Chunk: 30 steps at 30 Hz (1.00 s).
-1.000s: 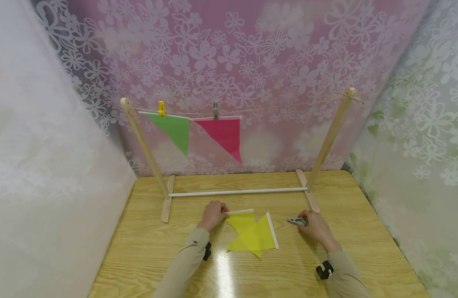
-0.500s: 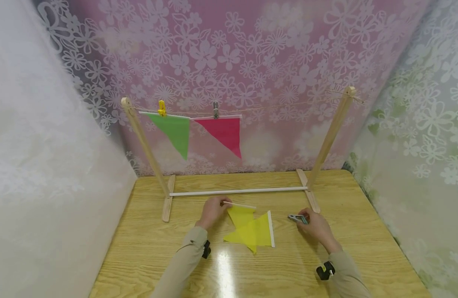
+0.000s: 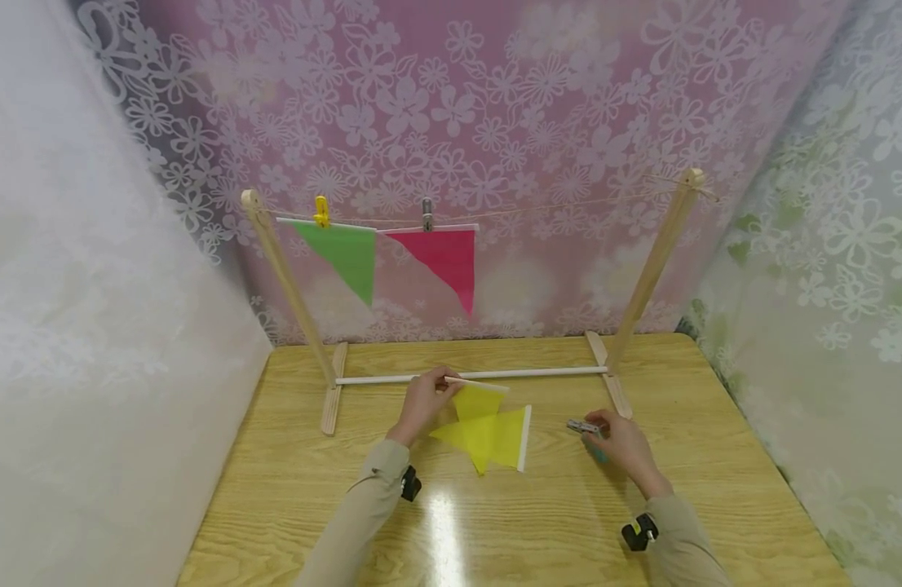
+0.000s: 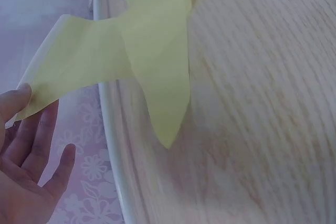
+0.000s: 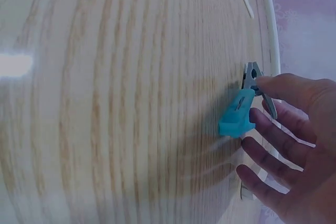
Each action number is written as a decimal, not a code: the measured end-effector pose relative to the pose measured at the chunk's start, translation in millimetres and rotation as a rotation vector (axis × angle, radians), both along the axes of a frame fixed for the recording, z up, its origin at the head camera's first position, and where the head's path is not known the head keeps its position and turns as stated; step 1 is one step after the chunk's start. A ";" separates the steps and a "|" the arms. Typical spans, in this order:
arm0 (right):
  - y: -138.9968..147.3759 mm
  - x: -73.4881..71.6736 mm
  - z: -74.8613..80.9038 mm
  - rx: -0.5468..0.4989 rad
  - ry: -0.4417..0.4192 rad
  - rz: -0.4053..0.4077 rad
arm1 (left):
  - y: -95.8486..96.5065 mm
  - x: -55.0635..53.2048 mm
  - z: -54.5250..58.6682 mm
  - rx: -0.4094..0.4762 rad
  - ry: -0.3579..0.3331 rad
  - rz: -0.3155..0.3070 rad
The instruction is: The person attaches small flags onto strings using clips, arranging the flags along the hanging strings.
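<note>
With thumb and fingers, my left hand (image 3: pixel 424 405) pinches the white-edged corner of a yellow pennant (image 3: pixel 480 399), tilted up off the table in the left wrist view. A second yellow pennant (image 3: pixel 513 436) overlaps it crosswise, its white edge to the right and its tip leftward; which lies on top I cannot tell. Further right, my right hand (image 3: pixel 622 444) holds a grey clothespin (image 5: pixel 253 77) between thumb and fingers. A teal clothespin (image 5: pixel 239 115) sits right against the grey one, near the fingers.
A string between two wooden posts (image 3: pixel 652 261) carries a green pennant (image 3: pixel 348 257) under a yellow clip (image 3: pixel 321 212) and a pink pennant (image 3: pixel 444 257) under a grey clip (image 3: pixel 426 215). A white rod (image 3: pixel 532 373) joins the stand's feet.
My left hand has moved away from me, raising the pinched pennant's edge; the second pennant has shifted along with it. My right hand stays in place while the clothespins turn, the teal one now lower.
</note>
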State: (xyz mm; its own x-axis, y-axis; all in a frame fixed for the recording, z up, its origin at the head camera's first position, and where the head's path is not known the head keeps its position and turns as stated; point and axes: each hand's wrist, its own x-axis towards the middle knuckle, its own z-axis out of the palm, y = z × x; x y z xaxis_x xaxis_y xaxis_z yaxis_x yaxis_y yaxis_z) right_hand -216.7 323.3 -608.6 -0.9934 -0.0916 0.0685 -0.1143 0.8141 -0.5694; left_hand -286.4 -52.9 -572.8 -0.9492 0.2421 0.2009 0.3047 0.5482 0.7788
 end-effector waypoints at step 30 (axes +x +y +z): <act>-11.3 -8.2 25.6 -0.248 0.087 -0.125 | 10.2 -5.1 53.6 0.330 0.031 0.022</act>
